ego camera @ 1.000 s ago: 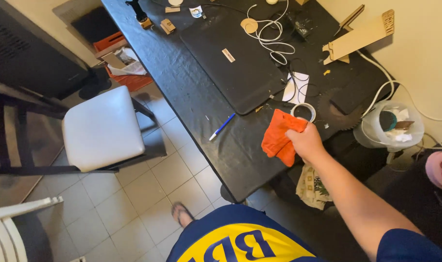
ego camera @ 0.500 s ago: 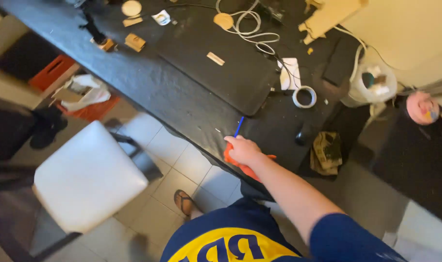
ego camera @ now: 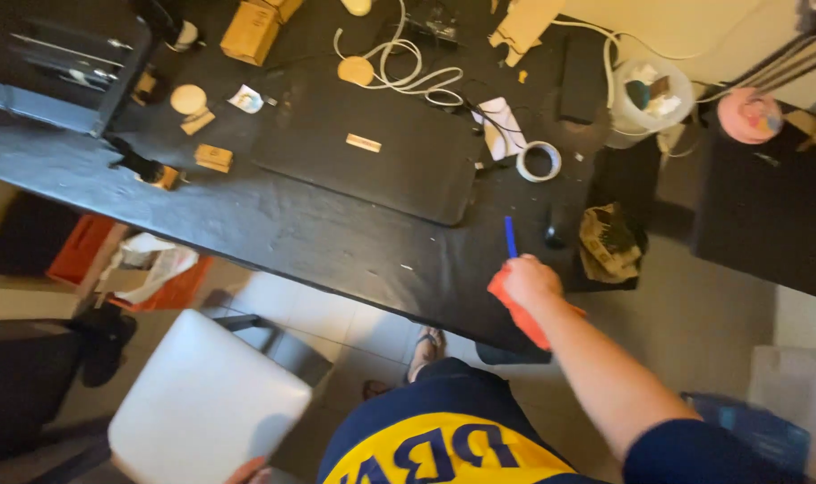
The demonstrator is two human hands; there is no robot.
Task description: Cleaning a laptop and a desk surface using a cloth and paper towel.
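Note:
My right hand [ego camera: 529, 280] grips an orange cloth [ego camera: 518, 313] and presses it on the near edge of a long black table [ego camera: 273, 229]. A blue pen [ego camera: 510, 237] lies on the table just beyond the hand. My left hand [ego camera: 246, 470] shows only as fingertips at the bottom edge, touching the rim of a white stool seat [ego camera: 206, 403]. Whether those fingers hold the seat is hidden.
On the table lie a black mat [ego camera: 372, 152], a roll of tape [ego camera: 539, 161], a coiled white cable [ego camera: 408, 63], small wooden blocks [ego camera: 213, 158] and a cardboard box [ego camera: 251, 31]. A white bucket [ego camera: 645, 99] and a pink round object [ego camera: 749, 115] stand at the right.
My right hand has slid the orange cloth from near the tape roll toward the table's near edge, past the blue pen. The camera view has swung, and the white stool now sits lower left.

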